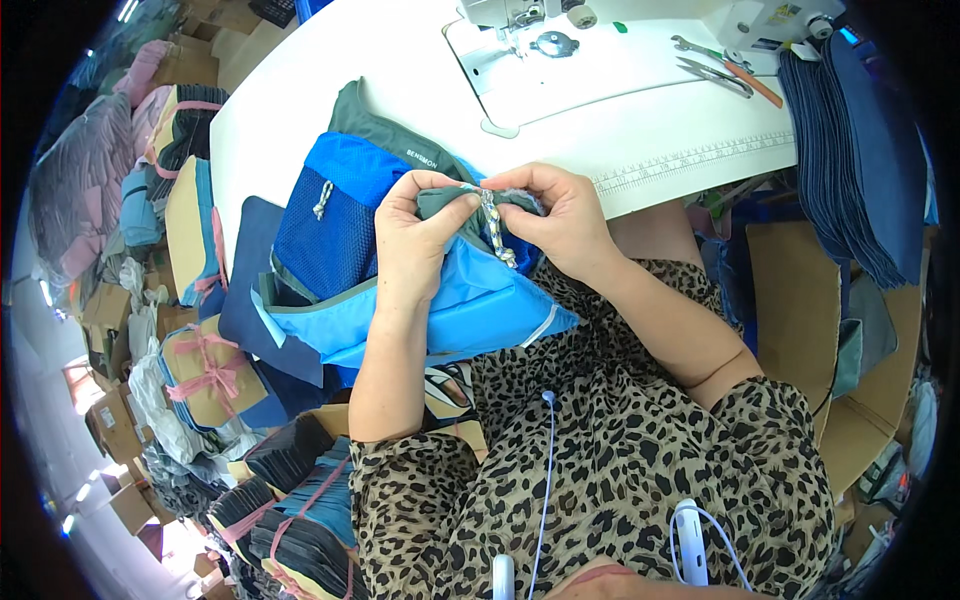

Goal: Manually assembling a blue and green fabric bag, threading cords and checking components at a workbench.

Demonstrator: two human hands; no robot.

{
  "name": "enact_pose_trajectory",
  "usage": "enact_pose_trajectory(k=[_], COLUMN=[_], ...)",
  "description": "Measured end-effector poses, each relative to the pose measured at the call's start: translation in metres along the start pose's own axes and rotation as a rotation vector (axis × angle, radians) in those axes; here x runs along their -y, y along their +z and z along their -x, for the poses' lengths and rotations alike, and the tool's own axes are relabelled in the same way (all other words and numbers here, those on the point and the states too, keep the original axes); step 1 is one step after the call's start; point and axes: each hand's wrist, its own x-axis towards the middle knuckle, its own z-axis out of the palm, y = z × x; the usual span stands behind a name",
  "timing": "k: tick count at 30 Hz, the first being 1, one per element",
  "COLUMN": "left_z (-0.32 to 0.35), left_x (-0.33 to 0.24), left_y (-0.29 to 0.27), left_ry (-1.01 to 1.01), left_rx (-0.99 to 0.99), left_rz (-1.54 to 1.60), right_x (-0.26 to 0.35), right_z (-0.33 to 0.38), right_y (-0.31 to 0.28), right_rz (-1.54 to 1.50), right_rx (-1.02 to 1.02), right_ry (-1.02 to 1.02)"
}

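Mid-frame, I see left hand and right hand pinching grey fabric, apparently arranging it; next needs steady hold.

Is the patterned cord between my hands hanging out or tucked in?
Hanging out: the patterned cord drops below the fingers, its lower end visible over blue fabric.

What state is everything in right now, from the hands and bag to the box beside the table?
Left hand: closed, pinching grey-green fabric.
Right hand: closed, pinching the fabric too.
Blue bag: partly on the table.
Patterned cord: knotted, hanging between the hands.
Mesh pocket: facing up.
Cardboard box: open.
Tan bundle: tied up.
Dark blue cloth stack: draped over the table's edge.
Orange-handled tool: lying flat.
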Motion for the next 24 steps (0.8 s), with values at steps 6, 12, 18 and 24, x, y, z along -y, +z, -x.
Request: enact_pose_trajectory(k=[6,12,18,24], left_z=[-0.001,-0.002,-0.002,-0.003], left_x=[0.001,0.001,-0.002,0.000], left_y=[0.000,0.002,0.002,0.000], left_ry=[-0.005,0.022,0.056,0.037], left_rx=[0.004,-0.008,0.014,0.025], left_rz=[0.017,0.048,0.040,0.103], right_x=[0.003,0.008,0.009,0.007], right_z=[-0.002,-0.004,-0.008,-0.011], right_y=[-0.001,-0.001,0.000,-0.001], right_rz=[0.001,0.003,0.097,0.248], right_rx=[0.027,0.057,0.015,0.018], right_ry=[0.021,0.036,-0.053,-0.219])
